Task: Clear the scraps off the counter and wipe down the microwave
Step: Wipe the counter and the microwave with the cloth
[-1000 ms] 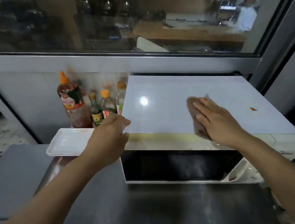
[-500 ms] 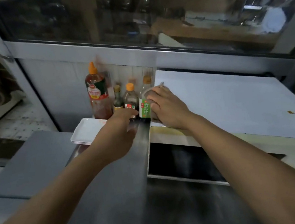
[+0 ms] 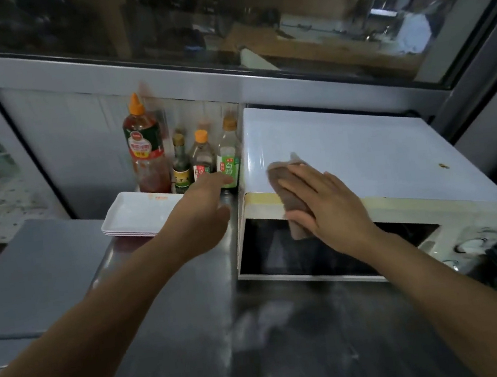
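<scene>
A white microwave stands on the steel counter, its dark door facing me. My right hand lies flat on a brown cloth and presses it over the microwave's front top edge, near the left corner; the cloth hangs a little over the door. My left hand hovers with relaxed fingers just left of the microwave, in front of the bottles, holding nothing. A small dark speck sits on the microwave's top at the right.
Several sauce bottles and a tall red sauce bottle stand against the wall left of the microwave. Stacked white rectangular plates lie before them. A grey surface adjoins the counter's left. A window runs behind.
My right hand has slid the cloth from the microwave's left back corner to the front top edge. My left hand has stayed beside the microwave's left side.
</scene>
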{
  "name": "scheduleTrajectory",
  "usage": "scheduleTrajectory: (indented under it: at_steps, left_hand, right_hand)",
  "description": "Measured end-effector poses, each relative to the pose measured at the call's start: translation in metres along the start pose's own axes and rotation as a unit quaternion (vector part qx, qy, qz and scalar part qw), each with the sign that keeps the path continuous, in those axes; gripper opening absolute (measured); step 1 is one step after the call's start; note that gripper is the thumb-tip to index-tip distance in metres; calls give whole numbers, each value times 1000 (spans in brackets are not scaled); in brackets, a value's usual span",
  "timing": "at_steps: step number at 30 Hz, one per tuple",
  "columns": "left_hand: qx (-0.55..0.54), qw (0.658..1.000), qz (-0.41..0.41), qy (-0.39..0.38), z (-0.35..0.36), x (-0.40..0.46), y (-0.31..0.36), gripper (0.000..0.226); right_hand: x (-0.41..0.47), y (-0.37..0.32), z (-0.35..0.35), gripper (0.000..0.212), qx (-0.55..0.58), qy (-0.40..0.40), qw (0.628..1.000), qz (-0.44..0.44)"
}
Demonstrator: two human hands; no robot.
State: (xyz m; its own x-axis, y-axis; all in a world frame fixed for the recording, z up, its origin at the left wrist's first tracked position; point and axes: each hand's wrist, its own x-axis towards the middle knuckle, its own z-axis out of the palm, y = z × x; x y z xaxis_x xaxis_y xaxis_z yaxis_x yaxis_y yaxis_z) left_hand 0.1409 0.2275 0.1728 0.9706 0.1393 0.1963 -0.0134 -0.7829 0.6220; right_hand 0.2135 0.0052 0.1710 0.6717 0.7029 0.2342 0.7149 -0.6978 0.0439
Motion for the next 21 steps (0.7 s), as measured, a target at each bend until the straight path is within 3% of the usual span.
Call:
scheduleTrajectory:
  at_steps: [6,12,17,21]
  left_hand:
    - [-30,998,47,-21,10,2,14,40]
    - [-13,999,47,-18,14,-3,15,44]
    - [33,997,60,21,22,-2,23,33]
    - [93,990,99,41,37,4,40,29]
  right_hand:
    - [-16,-3,5,55,-2,58,993,106]
    - [24,-59,13,66,20,56,996,63]
    - [1,-21,6,59,2,14,999,53]
    - [-47,38,-1,56,-16,14,995,101]
